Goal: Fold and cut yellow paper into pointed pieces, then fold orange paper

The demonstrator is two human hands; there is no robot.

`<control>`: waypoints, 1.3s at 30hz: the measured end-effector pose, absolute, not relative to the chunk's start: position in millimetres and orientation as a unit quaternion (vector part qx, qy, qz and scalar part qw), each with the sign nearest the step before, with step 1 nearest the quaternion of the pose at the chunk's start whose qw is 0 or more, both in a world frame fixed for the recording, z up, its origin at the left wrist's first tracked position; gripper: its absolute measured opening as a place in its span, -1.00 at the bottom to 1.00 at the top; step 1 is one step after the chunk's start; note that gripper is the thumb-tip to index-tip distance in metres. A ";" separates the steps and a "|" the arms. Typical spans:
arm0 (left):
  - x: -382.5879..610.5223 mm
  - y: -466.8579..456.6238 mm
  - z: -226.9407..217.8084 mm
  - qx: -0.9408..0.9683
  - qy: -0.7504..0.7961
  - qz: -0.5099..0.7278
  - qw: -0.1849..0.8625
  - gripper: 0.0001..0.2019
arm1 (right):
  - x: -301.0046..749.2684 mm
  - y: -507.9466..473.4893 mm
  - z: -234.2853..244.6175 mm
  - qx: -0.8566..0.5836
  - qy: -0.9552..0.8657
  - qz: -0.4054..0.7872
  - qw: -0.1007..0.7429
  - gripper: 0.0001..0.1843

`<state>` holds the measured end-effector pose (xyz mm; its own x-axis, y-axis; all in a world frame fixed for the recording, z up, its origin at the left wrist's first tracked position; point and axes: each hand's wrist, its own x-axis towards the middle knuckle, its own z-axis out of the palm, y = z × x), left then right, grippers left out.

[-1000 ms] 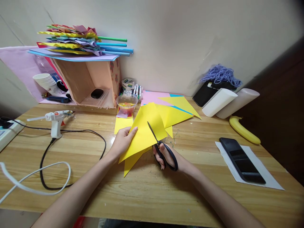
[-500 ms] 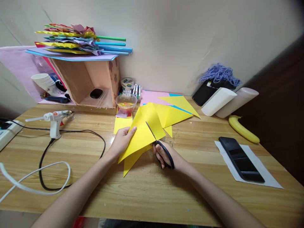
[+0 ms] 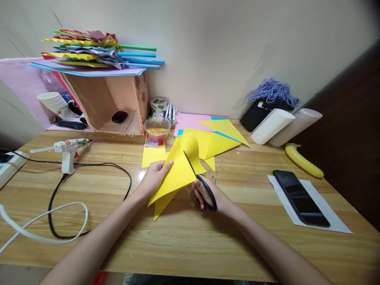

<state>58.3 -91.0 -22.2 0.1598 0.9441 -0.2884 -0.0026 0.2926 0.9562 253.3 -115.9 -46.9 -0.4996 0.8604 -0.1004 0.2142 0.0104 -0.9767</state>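
Left hand: curled, thumb pinching the sheet's left edge.
Sheet: yellow, layer count unclear, between both hands.
Scissors: one pair, pointing forward-left from the right hand, one blade over the sheet.
Right hand: curled closely round the scissors.
Around the hands: left, one glue gun; ahead, one bowl; right, two rolls, one phone, one banana.
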 end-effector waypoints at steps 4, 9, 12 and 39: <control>56.7 -90.9 -24.6 0.440 0.516 0.385 0.627 -0.63 | 252.6 -115.5 -46.9 -0.427 -0.638 0.575 0.282 -0.48; 53.1 -86.5 -29.5 0.447 0.527 0.387 0.611 -0.61 | 252.6 -115.9 -41.6 -0.419 -0.654 0.566 0.276 -0.46; 50.2 -82.4 -32.6 0.463 0.526 0.417 0.579 -0.62 | 251.7 -118.4 -37.2 -0.410 -0.662 0.573 0.253 -0.44; 58.5 -91.5 -31.4 0.515 0.540 0.415 0.520 -0.60 | 243.2 -124.9 -43.3 -0.398 -0.645 0.607 0.240 -0.43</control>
<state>58.5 -91.5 -31.4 0.0715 0.9883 -0.1344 0.1235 0.1249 0.9845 243.2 -124.9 -43.3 -0.5689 0.8039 -0.1734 0.2219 -0.0531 -0.9736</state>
